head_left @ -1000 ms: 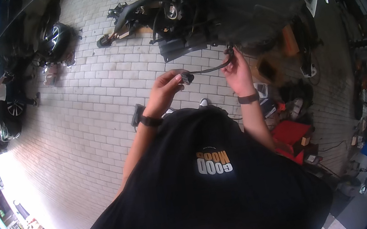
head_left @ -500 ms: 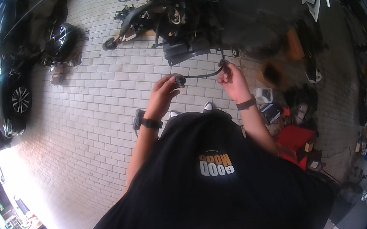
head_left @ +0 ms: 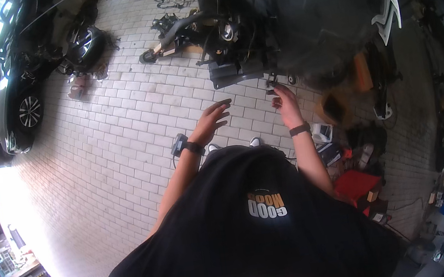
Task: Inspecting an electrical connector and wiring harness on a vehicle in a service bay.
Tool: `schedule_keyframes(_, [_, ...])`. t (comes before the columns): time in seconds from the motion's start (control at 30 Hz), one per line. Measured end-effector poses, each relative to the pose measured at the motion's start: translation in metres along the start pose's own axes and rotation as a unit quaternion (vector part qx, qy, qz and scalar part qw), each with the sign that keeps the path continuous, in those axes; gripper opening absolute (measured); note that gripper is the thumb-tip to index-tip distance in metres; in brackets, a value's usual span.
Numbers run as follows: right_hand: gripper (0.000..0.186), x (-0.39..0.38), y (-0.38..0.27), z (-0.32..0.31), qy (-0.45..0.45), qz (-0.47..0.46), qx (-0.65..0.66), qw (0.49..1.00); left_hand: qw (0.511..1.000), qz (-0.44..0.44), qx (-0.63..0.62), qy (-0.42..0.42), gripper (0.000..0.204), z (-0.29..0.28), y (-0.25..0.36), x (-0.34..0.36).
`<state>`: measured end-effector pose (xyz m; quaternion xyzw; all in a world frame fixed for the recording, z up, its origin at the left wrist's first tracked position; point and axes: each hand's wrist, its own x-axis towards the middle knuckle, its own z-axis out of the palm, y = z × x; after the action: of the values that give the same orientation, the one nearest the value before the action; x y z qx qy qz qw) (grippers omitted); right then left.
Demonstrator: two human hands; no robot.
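Note:
My left hand (head_left: 211, 123) is over the brick floor, its fingers stretched and apart, with nothing in them. A dark band circles that wrist, with a small boxy device beside it. To its right, my right hand (head_left: 288, 108) is raised below the opened front of a vehicle, thumb and fingers apart. A small dark cable end (head_left: 271, 83) shows at its upper fingertips; whether they touch it is hard to make out. The cable itself no longer shows between my hands. Dark front-end parts (head_left: 236, 72) of the vehicle lie just beyond.
A vehicle with a black underside panel (head_left: 323, 13) looms ahead on the right. Another car's wheel (head_left: 30, 111) and a loose wheel (head_left: 87, 47) are at left. On the right are a cardboard box (head_left: 333, 110), a red case (head_left: 357, 185) and assorted parts.
The dark cable was stretched between both hands; now the left hand has let go and opened. The right hand's fingers have spread, and the view has shifted slightly.

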<state>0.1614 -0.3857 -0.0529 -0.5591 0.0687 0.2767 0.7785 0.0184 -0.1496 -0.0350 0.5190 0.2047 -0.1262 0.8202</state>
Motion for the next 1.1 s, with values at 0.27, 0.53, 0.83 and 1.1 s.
schedule_keyframes(0.27, [0.025, 0.003, -0.032, -0.008, 0.063, -0.107, -0.031, 0.992, 0.991, 0.083, -0.101, 0.038, 0.038, -0.012, 0.044, -0.015])
schedule_keyframes(0.53, [0.022, -0.027, -0.097, 0.053, -0.129, -0.175, -0.083, 0.973, 0.96, 0.174, -0.196, 0.094, 0.039, -0.029, 0.065, -0.034])
schedule_keyframes(0.83, [0.023, -0.01, -0.106, 0.11, -0.187, -0.162, -0.061, 0.967, 0.944, 0.189, -0.239, 0.129, 0.041, -0.011, 0.051, -0.053])
schedule_keyframes(1.1, [0.018, -0.017, -0.116, 0.13, -0.192, -0.147, 0.009, 0.97, 0.943, 0.172, -0.24, 0.155, 0.038, -0.066, 0.061, -0.049])
